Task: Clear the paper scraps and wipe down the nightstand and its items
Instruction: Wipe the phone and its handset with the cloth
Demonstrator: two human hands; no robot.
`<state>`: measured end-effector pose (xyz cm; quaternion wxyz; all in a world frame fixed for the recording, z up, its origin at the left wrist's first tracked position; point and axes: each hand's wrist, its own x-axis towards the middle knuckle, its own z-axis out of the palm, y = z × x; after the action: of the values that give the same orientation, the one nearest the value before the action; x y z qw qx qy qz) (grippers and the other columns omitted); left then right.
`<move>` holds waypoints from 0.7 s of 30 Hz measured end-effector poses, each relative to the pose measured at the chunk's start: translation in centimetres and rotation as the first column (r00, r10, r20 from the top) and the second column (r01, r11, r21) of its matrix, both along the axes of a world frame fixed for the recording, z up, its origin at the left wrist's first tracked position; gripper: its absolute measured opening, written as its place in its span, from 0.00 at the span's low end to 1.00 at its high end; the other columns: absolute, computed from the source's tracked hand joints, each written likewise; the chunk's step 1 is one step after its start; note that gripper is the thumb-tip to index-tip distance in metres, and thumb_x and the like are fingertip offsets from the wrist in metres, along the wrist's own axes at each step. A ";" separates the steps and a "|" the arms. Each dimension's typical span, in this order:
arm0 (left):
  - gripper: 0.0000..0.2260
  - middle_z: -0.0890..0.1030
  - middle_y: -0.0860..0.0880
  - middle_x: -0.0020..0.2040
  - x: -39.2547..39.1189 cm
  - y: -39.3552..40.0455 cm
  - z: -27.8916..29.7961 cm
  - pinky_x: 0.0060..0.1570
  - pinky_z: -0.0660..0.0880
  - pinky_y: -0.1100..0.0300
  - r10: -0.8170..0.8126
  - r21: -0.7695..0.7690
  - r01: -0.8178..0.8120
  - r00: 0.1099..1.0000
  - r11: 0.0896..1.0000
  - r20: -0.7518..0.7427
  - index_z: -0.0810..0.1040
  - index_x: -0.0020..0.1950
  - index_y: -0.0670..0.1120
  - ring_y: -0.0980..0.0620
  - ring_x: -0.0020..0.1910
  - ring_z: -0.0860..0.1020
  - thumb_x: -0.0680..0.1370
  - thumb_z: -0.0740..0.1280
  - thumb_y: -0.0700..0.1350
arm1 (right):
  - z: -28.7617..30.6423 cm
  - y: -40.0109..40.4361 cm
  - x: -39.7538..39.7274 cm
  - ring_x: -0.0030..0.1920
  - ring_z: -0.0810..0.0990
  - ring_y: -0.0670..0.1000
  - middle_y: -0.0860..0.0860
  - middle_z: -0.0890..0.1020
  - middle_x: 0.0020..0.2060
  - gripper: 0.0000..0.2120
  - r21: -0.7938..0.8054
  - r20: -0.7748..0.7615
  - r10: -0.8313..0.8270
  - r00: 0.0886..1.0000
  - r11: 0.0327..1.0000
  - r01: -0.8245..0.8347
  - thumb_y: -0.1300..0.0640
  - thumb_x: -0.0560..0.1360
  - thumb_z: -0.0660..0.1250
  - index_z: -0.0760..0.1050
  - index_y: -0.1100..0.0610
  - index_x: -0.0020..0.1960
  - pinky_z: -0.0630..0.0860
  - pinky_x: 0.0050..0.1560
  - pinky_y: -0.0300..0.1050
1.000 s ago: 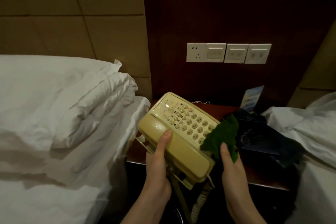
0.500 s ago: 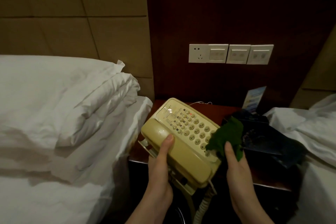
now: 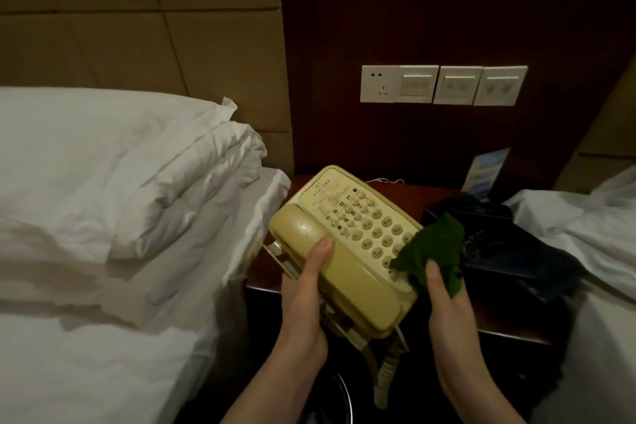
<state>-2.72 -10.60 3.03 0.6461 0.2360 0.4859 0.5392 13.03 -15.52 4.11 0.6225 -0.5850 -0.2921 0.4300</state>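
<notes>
A cream desk telephone (image 3: 347, 244) is lifted and tilted above the front of the dark wooden nightstand (image 3: 426, 196). My left hand (image 3: 306, 293) grips its left side, thumb on the handset. My right hand (image 3: 447, 306) holds a green cloth (image 3: 433, 248) pressed against the keypad's right edge. The coiled cord (image 3: 387, 372) hangs below the phone. No paper scraps are visible.
Dark items (image 3: 499, 241) and a small blue card stand (image 3: 485, 172) sit on the nightstand's right half. White bedding (image 3: 120, 217) lies to the left, another white bed (image 3: 585, 251) to the right. Wall switches and a socket (image 3: 444, 84) are above. A bin rim (image 3: 344, 399) shows below.
The phone and both hands have stayed nearly in place; the green cloth has shifted slightly along the keypad's right edge.
</notes>
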 end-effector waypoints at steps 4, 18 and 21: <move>0.43 0.87 0.47 0.59 0.1 0.1 0.5 0.57 0.82 0.41 0.051 -0.034 -0.050 0.998 0.998 0.039 0.74 0.73 0.53 0.44 0.58 0.86 0.62 0.82 0.64 | -1.2 -2.1 -1.5 0.62 0.77 0.47 0.45 0.80 0.63 0.20 -0.089 -0.063 0.173 0.983 0.980 -0.178 0.48 0.82 0.63 0.71 0.47 0.74 0.69 0.64 0.44; 0.43 0.88 0.46 0.56 1.5 -0.5 0.4 0.58 0.83 0.42 0.002 -0.093 0.005 0.998 0.996 0.069 0.77 0.71 0.51 0.45 0.55 0.88 0.59 0.85 0.61 | -2.3 -2.1 -1.2 0.79 0.58 0.52 0.49 0.61 0.80 0.43 0.024 0.992 0.030 0.120 0.906 -0.422 0.53 0.72 0.77 0.59 0.44 0.81 0.65 0.71 0.57; 0.44 0.88 0.46 0.56 1.4 -0.3 0.5 0.57 0.84 0.43 -0.009 -0.082 0.015 0.997 0.997 0.071 0.77 0.71 0.51 0.46 0.54 0.88 0.58 0.86 0.62 | -0.9 -1.5 -1.2 0.78 0.61 0.53 0.51 0.64 0.79 0.46 -0.006 0.999 0.028 0.043 0.894 -0.448 0.52 0.68 0.78 0.61 0.46 0.81 0.65 0.71 0.55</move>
<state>-1.30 -10.93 3.58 0.6752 0.1931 0.4832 0.5228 11.85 -17.06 3.19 0.2620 -0.5542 -0.7895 -0.0299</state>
